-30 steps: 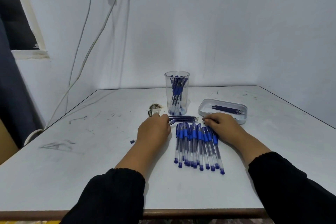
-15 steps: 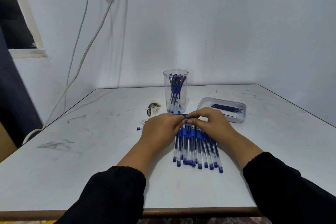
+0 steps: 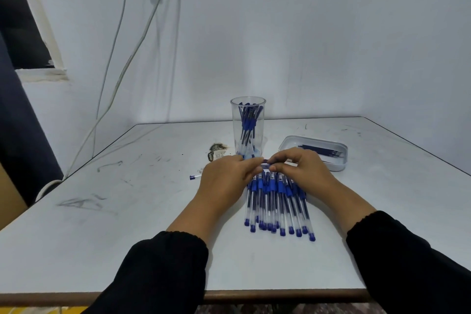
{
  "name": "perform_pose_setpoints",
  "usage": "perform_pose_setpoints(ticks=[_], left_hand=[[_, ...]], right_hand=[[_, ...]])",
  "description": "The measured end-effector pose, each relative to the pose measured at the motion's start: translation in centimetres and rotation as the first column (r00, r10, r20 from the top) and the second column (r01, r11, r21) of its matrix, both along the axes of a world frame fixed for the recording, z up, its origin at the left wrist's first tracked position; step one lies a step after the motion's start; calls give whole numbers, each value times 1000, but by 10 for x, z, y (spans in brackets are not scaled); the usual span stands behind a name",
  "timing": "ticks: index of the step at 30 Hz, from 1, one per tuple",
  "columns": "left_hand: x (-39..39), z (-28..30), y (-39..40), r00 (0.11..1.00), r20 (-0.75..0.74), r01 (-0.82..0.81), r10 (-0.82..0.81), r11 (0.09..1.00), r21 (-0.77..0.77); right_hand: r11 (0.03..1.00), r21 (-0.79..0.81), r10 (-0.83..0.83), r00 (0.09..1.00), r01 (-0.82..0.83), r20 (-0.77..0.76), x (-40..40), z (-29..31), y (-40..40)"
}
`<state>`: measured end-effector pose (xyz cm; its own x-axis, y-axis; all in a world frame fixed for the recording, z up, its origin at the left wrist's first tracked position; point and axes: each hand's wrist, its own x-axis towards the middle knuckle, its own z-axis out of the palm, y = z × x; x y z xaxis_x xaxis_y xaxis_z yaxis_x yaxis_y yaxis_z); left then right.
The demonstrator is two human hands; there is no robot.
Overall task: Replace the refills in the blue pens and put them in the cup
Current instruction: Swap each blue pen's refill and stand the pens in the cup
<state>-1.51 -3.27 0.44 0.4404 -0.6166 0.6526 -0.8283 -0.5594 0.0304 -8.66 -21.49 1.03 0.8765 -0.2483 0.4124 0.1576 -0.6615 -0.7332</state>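
Note:
Several blue pens (image 3: pixel 277 206) with clear barrels lie side by side on the white table (image 3: pixel 127 237), caps toward me. Just beyond their far ends my left hand (image 3: pixel 226 178) and my right hand (image 3: pixel 298 171) meet fingertip to fingertip. Between them they pinch a thin dark blue bunch of refills (image 3: pixel 265 162), mostly hidden by the fingers. Behind the hands stands a clear plastic cup (image 3: pixel 248 109) holding several blue pens.
A shallow metal tray (image 3: pixel 340 167) with more dark refills sits at the right of the cup. A small clear pen piece (image 3: pixel 195 177) lies left of my left hand, near a burn mark (image 3: pixel 218 150). Cables (image 3: pixel 112 89) hang down the left wall.
My hands came in from either side of the refills lying past the pens and closed on them in the middle. The view has tilted slightly.

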Motion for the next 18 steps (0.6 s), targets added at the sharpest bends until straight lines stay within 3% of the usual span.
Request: perform_pose_setpoints(ticks=[4,8,13,18], left_hand=[[3,-1,2,996,-69,-49,48,999,-7],[4,-3,3,997,-71,-38,35,998,-43],[5,-5,4,995,-87,-56,50,996,-72],[5,-4,3,984,-175,-47,27,993,-111]], right_hand=[[984,-40,-172,985,172,-12,2,-1,-19],[880,-291,-389,921,375,10,-2,-9,-34],[792,-454,-456,890,409,5,0,-13,-35],[775,-484,-461,887,406,6,0,-14,-35]])
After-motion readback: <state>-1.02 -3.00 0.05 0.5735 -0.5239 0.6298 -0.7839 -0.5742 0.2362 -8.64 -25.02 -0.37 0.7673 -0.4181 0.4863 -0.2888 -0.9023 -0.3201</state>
